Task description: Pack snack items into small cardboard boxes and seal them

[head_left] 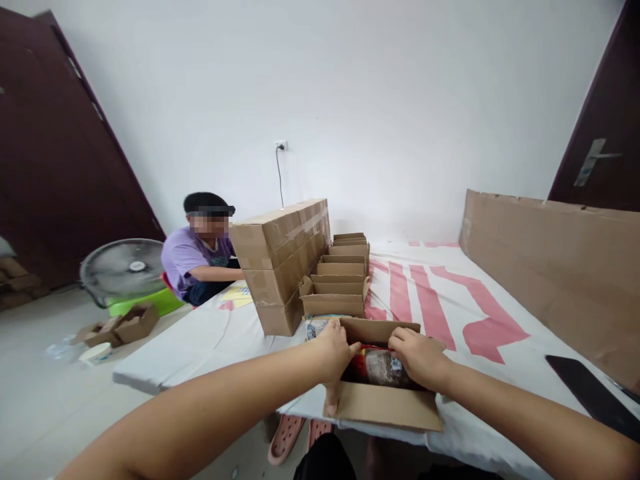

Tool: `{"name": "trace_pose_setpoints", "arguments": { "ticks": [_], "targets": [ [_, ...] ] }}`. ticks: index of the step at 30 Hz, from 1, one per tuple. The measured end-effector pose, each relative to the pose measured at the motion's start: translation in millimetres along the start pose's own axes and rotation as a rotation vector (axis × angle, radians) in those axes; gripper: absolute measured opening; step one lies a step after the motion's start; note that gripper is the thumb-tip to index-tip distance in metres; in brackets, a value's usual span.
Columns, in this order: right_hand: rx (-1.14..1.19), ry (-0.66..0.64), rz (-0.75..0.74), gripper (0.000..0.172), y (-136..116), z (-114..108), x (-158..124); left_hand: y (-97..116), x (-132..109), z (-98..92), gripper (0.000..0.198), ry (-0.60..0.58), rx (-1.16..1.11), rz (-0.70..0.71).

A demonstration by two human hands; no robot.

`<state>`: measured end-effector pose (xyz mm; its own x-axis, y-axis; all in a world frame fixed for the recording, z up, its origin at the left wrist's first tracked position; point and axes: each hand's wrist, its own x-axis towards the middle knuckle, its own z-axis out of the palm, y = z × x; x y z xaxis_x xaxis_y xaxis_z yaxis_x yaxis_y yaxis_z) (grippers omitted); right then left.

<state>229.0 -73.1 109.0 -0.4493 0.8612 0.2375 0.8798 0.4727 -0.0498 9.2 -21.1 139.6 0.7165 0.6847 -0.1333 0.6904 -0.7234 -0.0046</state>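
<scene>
On cloth (450,307), lower centre, our curled left hand (334,350) holds a box (390,405); our half-bent right hand (419,355) touches it, grip unclear.

Wall: plain and white, it faces you across the table's far edge.
Socket: a white wall outlet (281,145) sits above the far edge, left of its middle, with a black cord (280,180) hanging from it.
Left door: dark reddish-brown (65,147), well beyond the table's left edge from you.
Right door: dark brown (600,113), past the far right corner, its metal handle (595,160) turned your way.
Floor: pale, smooth tiles (30,373) to your left.
Fan: round and low (133,270), off the left edge, blades blurred.
Table: white cover (480,380) with red print before you.
Light: soft and even around you.
</scene>
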Motion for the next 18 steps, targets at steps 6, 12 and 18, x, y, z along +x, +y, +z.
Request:
{"name": "trace_pose_setpoints", "arguments": {
  "ticks": [6, 12, 18],
  "targets": [
    [0.237, 0.321, -0.054, 0.021, 7.9, -39.6, 8.1, -14.3, -1.7, -57.7, 0.104, 0.098, -0.33, -0.049],
    [0.371, 0.654, -0.045, 0.019, 37.9, -81.1, 32.8, -33.0, 21.7, -78.4, 0.095, 0.5, -1.021, -0.165],
    [0.451, 0.754, 0.139, 0.02, 61.6, -85.9, 64.7, -36.2, 45.2, -72.0, 0.072, 0.312, -1.573, 0.034]
  ]
}}
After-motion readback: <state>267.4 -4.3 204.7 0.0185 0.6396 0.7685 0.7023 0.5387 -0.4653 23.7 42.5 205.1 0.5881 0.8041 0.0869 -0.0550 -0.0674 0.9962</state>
